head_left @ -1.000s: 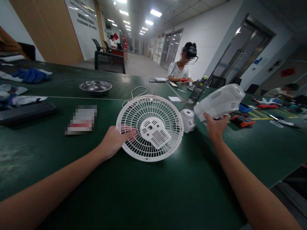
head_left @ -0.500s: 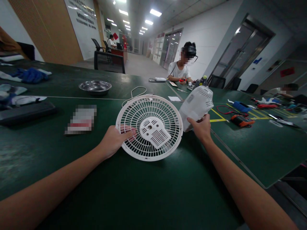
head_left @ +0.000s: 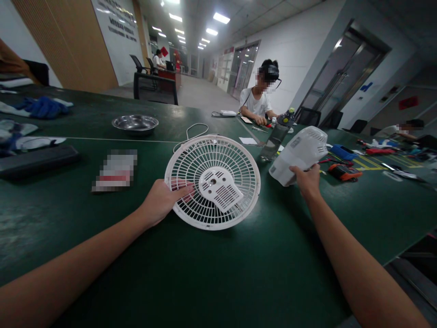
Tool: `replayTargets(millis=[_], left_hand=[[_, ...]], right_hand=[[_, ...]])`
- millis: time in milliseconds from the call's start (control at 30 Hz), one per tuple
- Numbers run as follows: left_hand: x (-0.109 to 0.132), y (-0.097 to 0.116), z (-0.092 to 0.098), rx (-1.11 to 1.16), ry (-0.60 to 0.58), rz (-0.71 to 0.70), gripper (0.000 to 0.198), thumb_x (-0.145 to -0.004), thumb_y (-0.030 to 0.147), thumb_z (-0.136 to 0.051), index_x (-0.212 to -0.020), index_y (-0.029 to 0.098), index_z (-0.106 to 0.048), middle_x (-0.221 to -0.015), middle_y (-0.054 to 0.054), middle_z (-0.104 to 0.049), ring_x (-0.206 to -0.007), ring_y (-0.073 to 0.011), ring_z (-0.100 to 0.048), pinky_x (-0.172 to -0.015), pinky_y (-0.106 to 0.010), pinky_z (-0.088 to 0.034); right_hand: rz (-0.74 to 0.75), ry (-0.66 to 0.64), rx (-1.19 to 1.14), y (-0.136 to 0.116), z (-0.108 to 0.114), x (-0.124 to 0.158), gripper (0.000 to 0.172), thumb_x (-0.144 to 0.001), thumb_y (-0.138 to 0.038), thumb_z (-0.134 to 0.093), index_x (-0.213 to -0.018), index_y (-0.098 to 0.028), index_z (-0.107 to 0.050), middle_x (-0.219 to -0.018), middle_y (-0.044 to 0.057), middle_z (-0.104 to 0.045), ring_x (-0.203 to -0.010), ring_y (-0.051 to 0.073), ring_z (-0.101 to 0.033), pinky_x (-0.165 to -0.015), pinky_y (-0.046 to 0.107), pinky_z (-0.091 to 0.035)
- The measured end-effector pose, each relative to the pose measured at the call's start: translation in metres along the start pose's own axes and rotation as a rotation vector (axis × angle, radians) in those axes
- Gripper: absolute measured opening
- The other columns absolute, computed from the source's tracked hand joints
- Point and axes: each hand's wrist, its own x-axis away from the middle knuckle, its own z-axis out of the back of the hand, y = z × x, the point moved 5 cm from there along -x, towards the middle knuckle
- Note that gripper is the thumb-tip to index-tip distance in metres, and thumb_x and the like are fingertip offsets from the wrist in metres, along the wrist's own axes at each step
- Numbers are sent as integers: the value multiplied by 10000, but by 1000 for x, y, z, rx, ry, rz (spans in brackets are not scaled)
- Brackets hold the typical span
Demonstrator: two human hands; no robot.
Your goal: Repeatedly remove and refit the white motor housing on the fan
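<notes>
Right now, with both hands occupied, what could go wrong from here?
The bottle looks close to the white casing in the right hand, so a swing to the left might tip it. The casing leans and only that hand grips it, near its lower side, so it could slip. A cord loops behind the fan cover in the left hand and might snag.

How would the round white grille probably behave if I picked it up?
The grille would probably feel light for its size, being mostly gaps between thin ribs. It looks like moulded plastic, so likely stiff, though the ribs might snap under hard pressure. Stood on its circular rim, it could roll.
</notes>
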Motion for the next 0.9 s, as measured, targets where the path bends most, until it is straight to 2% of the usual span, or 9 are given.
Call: replayTargets(millis=[100, 267, 433, 633, 733, 900], left_hand=[[0, -1, 0, 3, 5, 1, 278, -828, 288, -808, -1082, 188, -756, -997, -94, -817, -900, -275, -792, -803, -428, -643], [1, 2, -1, 2, 36, -15, 259, -829, 274, -807, -1066, 183, -759, -976, -88, -817, -885, -263, -790, -806, -424, -641], [1, 1, -2, -1, 22, -12, 255, -826, 285, -809, -1058, 188, -766, -965, -87, -818, -879, -267, -791, -799, -422, -641], [2, 2, -2, -7, 30, -12, 249, -833, 271, -801, -1060, 180, -754, -986, -88, -815, -908, -268, -788, -818, -430, -637], [1, 3, -2, 5, 41, -15, 235, -827, 261, -805, -1044, 180, -759, -990, -89, -815, -902, -265, -789, -820, -430, -638], [2, 3, -3, 8, 52, -26, 212, -824, 249, -802, -1018, 173, -762, -941, -77, -813, -884, -254, -787, -838, -433, -633]], right_hand=[[-69, 57, -48, -6, 4, 1, 713, -591, -394, -838, -1191, -208, -499, -1118, 93, -685, -1018, 295, -682, -927, 502, -550], [106, 146, -36, -28, 15, 3, 676, -673, -498, -809, -1223, -177, -581, -1144, 116, -690, -1055, 307, -672, -960, 528, -535], [112, 104, -134, -25, 13, 0, 718, -688, -483, -812, -1285, -163, -575, -1200, 120, -686, -1078, 290, -676, -976, 517, -537], [136, 78, -112, -31, 14, 1, 733, -725, -453, -786, -1365, -205, -531, -1296, 115, -656, -1116, 286, -668, -976, 511, -535], [154, 99, -120, -34, 14, 3, 678, -737, -450, -778, -1324, -194, -556, -1244, 107, -669, -1105, 282, -663, -986, 504, -525], [142, 121, -145, -34, 13, 2, 537, -866, -544, -639, -1258, -187, -549, -1207, 119, -650, -1140, 298, -637, -978, 513, -517]])
